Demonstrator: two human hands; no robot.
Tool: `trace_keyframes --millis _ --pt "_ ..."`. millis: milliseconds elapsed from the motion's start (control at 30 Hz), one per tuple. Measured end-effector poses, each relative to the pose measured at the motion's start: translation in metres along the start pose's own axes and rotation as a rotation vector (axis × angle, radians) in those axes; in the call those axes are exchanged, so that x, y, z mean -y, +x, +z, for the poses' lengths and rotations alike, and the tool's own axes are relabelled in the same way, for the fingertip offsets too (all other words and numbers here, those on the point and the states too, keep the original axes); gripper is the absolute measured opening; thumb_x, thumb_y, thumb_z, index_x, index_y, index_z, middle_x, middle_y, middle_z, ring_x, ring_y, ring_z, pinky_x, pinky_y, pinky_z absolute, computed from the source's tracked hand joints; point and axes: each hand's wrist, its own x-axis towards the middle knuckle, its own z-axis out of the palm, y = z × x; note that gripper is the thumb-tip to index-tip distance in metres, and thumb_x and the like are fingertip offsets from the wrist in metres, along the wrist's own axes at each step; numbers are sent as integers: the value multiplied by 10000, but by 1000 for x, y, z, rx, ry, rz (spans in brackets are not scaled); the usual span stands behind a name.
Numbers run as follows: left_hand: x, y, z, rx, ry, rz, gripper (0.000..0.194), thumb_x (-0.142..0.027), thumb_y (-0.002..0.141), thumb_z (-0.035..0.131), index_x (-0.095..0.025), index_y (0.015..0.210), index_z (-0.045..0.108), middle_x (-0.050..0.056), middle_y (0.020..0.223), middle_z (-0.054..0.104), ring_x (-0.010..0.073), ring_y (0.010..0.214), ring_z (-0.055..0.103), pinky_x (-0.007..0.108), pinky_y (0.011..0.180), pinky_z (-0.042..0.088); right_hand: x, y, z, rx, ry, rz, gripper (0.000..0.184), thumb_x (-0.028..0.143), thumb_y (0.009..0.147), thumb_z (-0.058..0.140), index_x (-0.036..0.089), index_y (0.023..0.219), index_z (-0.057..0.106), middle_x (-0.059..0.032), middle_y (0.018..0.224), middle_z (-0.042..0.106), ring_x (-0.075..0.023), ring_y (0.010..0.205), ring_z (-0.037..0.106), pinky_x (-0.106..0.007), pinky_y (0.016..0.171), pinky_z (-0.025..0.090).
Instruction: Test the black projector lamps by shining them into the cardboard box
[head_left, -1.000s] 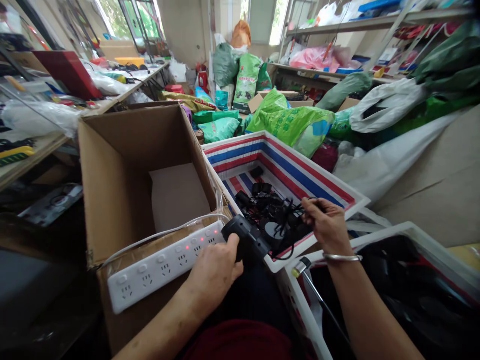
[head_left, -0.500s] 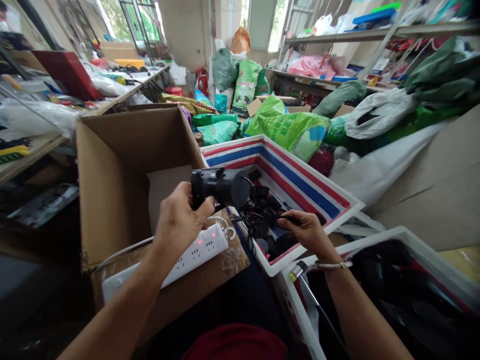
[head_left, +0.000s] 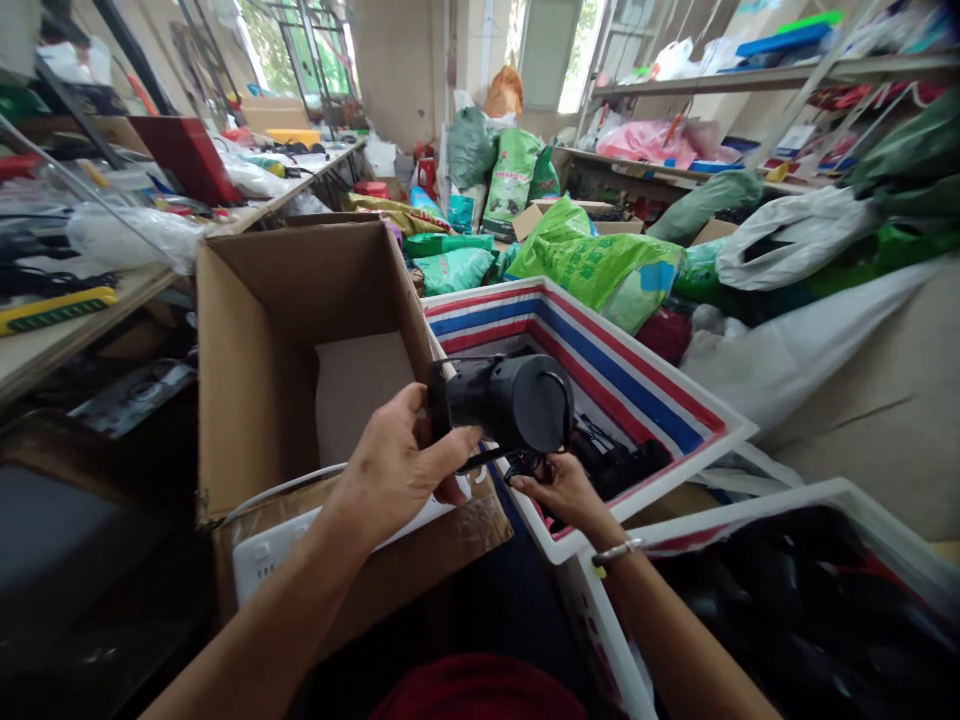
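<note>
Left hand gripping a black cylindrical device, held up over the edge of an open cardboard box; right hand closed on a thin black cord, just above a white crate lined with striped plastic (black cables heaped inside); white power strip partly hidden on the box flap.

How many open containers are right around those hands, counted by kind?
Cardboard box: 1
Red, white and blue striped crate: 1
White crate with dark contents: 1
Total: 3
</note>
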Motion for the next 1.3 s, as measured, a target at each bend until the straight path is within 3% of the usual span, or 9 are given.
trace_keyframes --millis 133,300,400,500,633,867,1033,1300 --pt "4 -11 -13 -23 -59 -46 310 -288 749 648 -203 936 416 -62 540 610 110 338 566 143 335 395 -3 -3 31 12 -23 -31 246 413 773 619 174 777 682 -54 776 593 -184 702 584 -304 647 501" --pt "17 -32 -51 -188 -122 -19 348 -289 732 677 -216 947 412 -51 545 628 137 363 586 183 360 439 -1 4 22 -74 -116 -39 178 334 758 611 183 789 700 -92 887 544 -239 831 547 -389 768 461" --pt "26 -42 -72 -283 -241 -34 374 -248 696 696 -217 935 410 -54 517 619 170 395 603 220 348 468 11 10 24 -35 -84 -8 218 370 796 590 171 774 676 -69 756 586 -210 698 575 -346 654 491" --pt "34 -49 -87 -389 -334 -26 386 -225 661 703 -208 902 401 -36 505 628 192 425 616 225 323 464 29 12 41 65 12 30 288 432 825 571 153 808 645 -47 665 636 -167 539 595 -283 502 505" --pt "48 -57 -101 -456 -391 -23 405 -223 635 712 -195 885 395 -19 526 645 173 388 593 234 324 470 40 8 71 174 88 21 328 469 816 590 146 840 639 -47 681 667 -174 561 649 -290 536 557" --pt "74 -68 -112 -493 -442 -81 442 -263 638 718 -196 904 372 -6 549 644 179 382 598 229 333 457 23 -7 92 107 -25 -73 230 374 808 642 168 908 655 -80 840 673 -226 738 668 -370 660 569" --pt "90 -66 -113 -478 -493 -78 431 -257 654 712 -199 906 368 -11 542 641 172 382 595 227 338 458 22 -9 99 42 -134 -155 207 368 837 608 186 930 642 -68 831 668 -228 747 654 -392 699 548" --pt "114 -56 -118 -433 -586 -1 407 -266 695 712 -210 917 375 -15 585 663 157 423 608 225 385 468 30 -11 115 141 -344 -246 175 300 890 502 193 793 600 -60 752 555 -216 695 534 -363 649 446"
